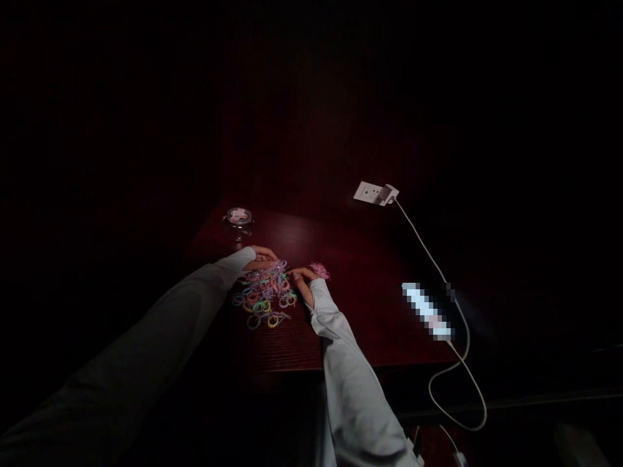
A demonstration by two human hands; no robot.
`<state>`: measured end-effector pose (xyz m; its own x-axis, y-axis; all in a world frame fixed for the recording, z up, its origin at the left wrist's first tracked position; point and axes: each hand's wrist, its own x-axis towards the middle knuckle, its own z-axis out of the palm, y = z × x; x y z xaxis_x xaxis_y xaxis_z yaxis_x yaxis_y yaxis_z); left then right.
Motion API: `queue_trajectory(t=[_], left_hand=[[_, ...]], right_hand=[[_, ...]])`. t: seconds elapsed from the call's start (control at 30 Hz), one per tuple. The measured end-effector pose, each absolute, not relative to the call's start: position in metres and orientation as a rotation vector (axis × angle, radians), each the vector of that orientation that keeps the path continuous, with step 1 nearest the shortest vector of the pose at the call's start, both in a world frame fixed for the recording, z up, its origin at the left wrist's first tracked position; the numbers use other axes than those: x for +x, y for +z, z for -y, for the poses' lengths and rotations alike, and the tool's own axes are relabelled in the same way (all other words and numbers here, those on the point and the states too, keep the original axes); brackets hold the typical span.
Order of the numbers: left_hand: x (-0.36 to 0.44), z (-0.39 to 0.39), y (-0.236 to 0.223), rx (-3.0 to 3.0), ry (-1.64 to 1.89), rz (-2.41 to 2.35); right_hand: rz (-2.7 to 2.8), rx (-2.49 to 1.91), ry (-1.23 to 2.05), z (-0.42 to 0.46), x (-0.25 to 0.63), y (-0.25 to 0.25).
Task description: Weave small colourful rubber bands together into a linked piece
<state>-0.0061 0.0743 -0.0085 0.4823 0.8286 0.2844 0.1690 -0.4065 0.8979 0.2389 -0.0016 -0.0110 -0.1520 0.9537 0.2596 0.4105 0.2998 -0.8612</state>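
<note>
A loose pile of colourful hair ties (260,301), in purple, pink, green, yellow and blue, lies on the dark red table. At its far left side is my left hand (261,258), thumb and fingers closing together at a purple hair tie (281,264). My right hand (304,279) is at the pile's right edge, its thumb and forefinger drawn together; what lies between them is too small to make out. Just beyond the right hand sits a pink bunch of thin bands (320,270). Both forearms are in light, long sleeves.
A clear jar with a patterned lid (238,217) stands at the table's back left. A white charger (388,194) is plugged into a wall socket (366,192). Its cable (423,243) runs down to a lit, blurred device (427,311) at the right. The surroundings are dark.
</note>
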Motion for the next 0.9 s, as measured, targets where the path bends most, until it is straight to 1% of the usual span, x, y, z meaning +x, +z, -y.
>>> queue_trajectory(t=[0.17,0.33,0.43,0.63,0.9], left_hand=[[-0.008,-0.081,-0.006,1.778,0.856,-0.808],[-0.01,-0.086,-0.007,1.809,0.767,-0.836],[-0.01,-0.087,-0.01,1.819,0.773,-0.806],[-0.003,-0.095,-0.02,1.738,0.815,-0.821],[0.004,-0.103,-0.022,1.669,0.818,-0.858]], right_hand=[[1.788,-1.26,0.785,0.003,0.241,0.003],[1.788,-1.209,0.719,0.0,0.242,0.004],[1.767,-1.19,0.687,-0.002,0.242,0.002],[1.852,-1.243,0.488,-0.01,0.233,0.001],[1.952,-1.204,0.434,-0.017,0.23,-0.009]])
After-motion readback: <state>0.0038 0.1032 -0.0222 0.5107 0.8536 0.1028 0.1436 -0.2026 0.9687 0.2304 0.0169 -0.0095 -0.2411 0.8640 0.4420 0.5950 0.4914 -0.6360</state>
